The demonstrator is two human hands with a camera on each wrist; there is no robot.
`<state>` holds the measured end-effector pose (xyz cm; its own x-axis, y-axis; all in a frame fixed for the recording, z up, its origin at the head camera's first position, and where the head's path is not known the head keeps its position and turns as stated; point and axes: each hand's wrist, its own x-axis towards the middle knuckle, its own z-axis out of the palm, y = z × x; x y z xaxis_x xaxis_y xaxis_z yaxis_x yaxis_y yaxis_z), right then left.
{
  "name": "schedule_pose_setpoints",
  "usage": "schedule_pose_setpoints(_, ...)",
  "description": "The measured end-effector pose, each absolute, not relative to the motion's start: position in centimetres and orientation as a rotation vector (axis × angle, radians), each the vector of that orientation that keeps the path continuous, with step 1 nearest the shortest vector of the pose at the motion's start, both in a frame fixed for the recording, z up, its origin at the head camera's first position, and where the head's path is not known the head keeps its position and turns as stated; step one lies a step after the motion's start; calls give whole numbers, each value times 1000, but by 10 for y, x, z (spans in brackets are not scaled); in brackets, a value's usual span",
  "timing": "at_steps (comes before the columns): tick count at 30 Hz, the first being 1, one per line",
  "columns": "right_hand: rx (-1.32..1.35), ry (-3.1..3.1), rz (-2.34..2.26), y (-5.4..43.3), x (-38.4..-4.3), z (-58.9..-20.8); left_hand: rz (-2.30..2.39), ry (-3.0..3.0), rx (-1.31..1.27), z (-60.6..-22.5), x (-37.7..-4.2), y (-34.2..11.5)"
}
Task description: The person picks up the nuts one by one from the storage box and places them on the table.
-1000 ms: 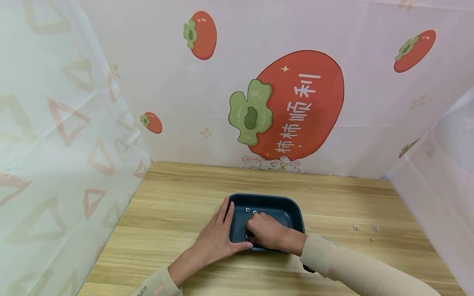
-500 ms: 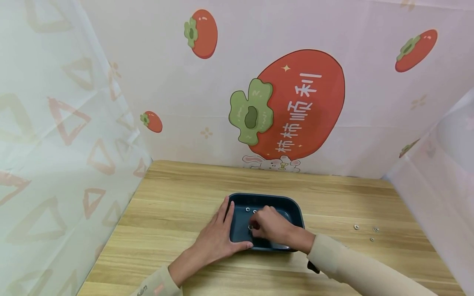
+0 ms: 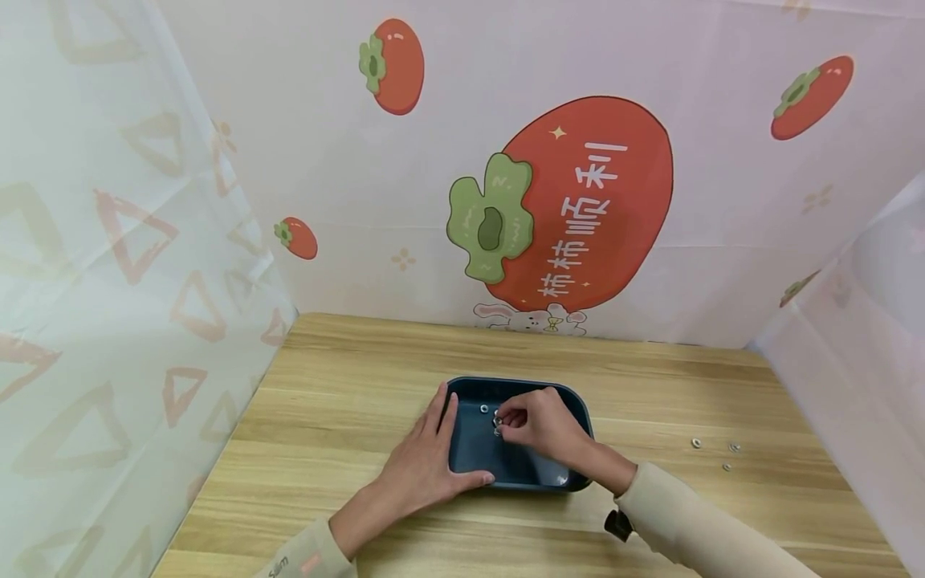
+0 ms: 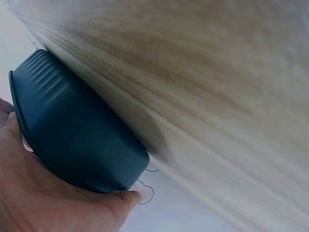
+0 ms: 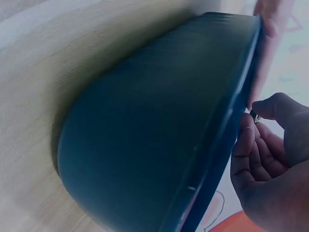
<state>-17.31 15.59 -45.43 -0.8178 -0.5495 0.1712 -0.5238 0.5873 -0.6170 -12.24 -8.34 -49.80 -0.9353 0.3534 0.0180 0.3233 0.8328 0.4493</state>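
A dark blue rectangular tray point(image 3: 473, 461) lies on the wooden table. My left hand point(image 3: 419, 470) rests along its left end, with straight fingers at the left rim and the thumb on the front rim. In the left wrist view, that thumb and palm lie against the tray's outer wall point(image 4: 82, 130). Over the tray, my right hand point(image 3: 542, 421) pinches a small metal nut point(image 5: 255, 116) between thumb and fingertip; its other fingers are curled. Another nut point(image 3: 484, 409) lies on the tray floor, left of the right hand's fingertips. The right hand partly covers the tray's inside.
To the right on the table point(image 3: 650, 514) lie more small metal pieces: a nut point(image 3: 696, 443), a second piece point(image 3: 734, 447) and a smaller one point(image 3: 727, 466). A printed cloth backdrop point(image 3: 347, 177) stands behind the table, with further cloth at both sides.
My right hand has lifted from low in the tray and moved back and slightly right, with a nut in its fingertips. The left hand and tray have stayed in place.
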Motion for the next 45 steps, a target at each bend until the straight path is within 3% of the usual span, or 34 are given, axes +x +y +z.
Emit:
schedule_pose_setpoints(15, -519, 2633, -1412, 171, -169, -458, 714, 2945, 534, -498, -125, -83)
schedule_pose_setpoints(45, -226, 2385, -1868, 206, -156, -445, 732, 2939, 529, -497, -123, -81)
